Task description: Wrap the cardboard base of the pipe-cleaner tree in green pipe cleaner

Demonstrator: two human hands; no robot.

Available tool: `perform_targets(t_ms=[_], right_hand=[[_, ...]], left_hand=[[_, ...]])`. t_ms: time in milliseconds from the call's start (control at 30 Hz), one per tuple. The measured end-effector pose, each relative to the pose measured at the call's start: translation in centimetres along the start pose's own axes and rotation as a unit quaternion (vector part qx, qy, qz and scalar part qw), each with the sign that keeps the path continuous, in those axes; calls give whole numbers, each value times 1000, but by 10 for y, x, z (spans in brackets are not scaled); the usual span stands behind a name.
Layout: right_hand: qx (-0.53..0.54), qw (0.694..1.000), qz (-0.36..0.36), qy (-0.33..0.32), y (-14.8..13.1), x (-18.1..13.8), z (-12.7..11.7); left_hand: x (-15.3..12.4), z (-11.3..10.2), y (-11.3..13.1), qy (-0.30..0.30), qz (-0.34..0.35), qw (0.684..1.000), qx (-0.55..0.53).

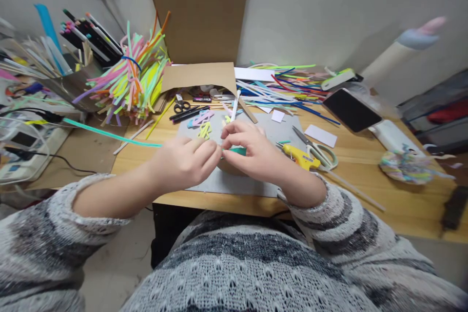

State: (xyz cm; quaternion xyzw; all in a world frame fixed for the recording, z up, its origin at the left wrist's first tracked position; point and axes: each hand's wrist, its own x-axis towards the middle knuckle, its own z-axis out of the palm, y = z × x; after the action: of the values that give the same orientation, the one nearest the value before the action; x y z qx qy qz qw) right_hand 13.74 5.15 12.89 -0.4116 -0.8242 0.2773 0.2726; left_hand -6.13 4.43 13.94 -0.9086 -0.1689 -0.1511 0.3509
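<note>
A long teal pipe cleaner (109, 136) runs in from the left and passes into my left hand (186, 160), whose fingers are closed on it. My right hand (252, 148) is close beside it, its fingertips nearly meeting those of the left. Its thumb and fingers pinch a teal stretch (239, 151) that lies over a brown, rounded piece (228, 168). Most of that brown piece is hidden under my hands, so its kind is unclear. Both hands are above a grey mat (204, 186). Small yellow shapes (204, 130) and purple shapes (202, 117) lie on the mat beyond them.
Right of my hands lie a yellow glue gun (300, 156), scissors (320, 151) and a white card (321, 135). A phone (353, 109) leans farther right. Behind are loose pipe cleaners (270, 92) and cardboard (199, 75). A bundle (127, 75) and power strip (31, 148) stand left.
</note>
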Motion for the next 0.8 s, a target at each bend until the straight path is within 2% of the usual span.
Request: perform_targets(t_ms=[167, 233, 300, 333, 367, 433, 467, 500, 533, 567, 600, 667, 733, 800], right_hand=[[51, 998, -40, 23, 5, 2, 2], [30, 998, -44, 43, 5, 2, 4], [-3, 997, -50, 53, 4, 0, 5], [-18, 997, -55, 51, 3, -1, 6], [-32, 996, -61, 49, 2, -2, 6], [-49, 995, -69, 55, 1, -4, 8], [-55, 994, -70, 60, 1, -5, 8], [-58, 994, -69, 65, 1, -6, 9], [-59, 994, -65, 69, 1, -7, 9], [-57, 994, -59, 69, 1, -7, 9], [-52, 995, -53, 66, 2, -7, 9], [-34, 997, -39, 60, 2, -6, 9], [-16, 998, -27, 49, 3, -4, 7], [-9, 999, -15, 29, 3, -2, 5]], left_hand=[[2, -2, 3, -37, -19, 999, -21], [5, -3, 4, -68, -78, 992, -78], [10, -2, 3, -117, -172, 961, -180], [12, -1, 1, -150, -226, 930, -250], [14, 0, -2, -185, -276, 885, -327], [17, 4, -10, -254, -341, 765, -483], [18, 6, -14, -281, -351, 705, -548], [19, 8, -17, -301, -348, 658, -596], [19, 8, -20, -311, -340, 633, -622], [19, 7, -21, -311, -333, 635, -624], [18, 6, -21, -299, -328, 663, -603], [16, 0, -18, -248, -314, 770, -496], [13, -7, -12, -189, -261, 882, -345], [9, -10, -8, -151, -169, 952, -208]])
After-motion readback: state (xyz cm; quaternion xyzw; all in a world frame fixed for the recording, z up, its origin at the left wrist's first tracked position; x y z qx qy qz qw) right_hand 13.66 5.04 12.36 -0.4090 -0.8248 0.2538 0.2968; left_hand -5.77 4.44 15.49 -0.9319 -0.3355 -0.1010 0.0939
